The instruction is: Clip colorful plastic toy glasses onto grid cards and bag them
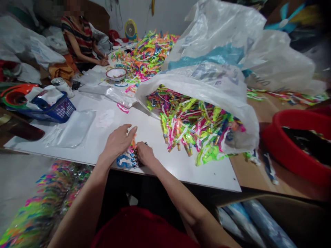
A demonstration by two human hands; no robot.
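My left hand (117,140) reaches over the white table's near edge, fingers stretched out, the tip close to a small orange plastic piece (133,142). My right hand (145,153) is beside it with fingers curled in; what they hold is hidden. Below and between both hands lies a row of blue plastic pieces with white parts (124,161). Small black ring-like parts (136,160) run along its right side, partly under my right hand. Whether the orange piece is joined to the row I cannot tell.
Colourful plastic pieces spill from a large white sack (232,103) at right. A red tub (281,144) stands beyond it. Clear plastic bags (77,129) and a blue basket (60,108) lie left. Across the table sits a person in a striped top (80,38) near a bowl (116,78).
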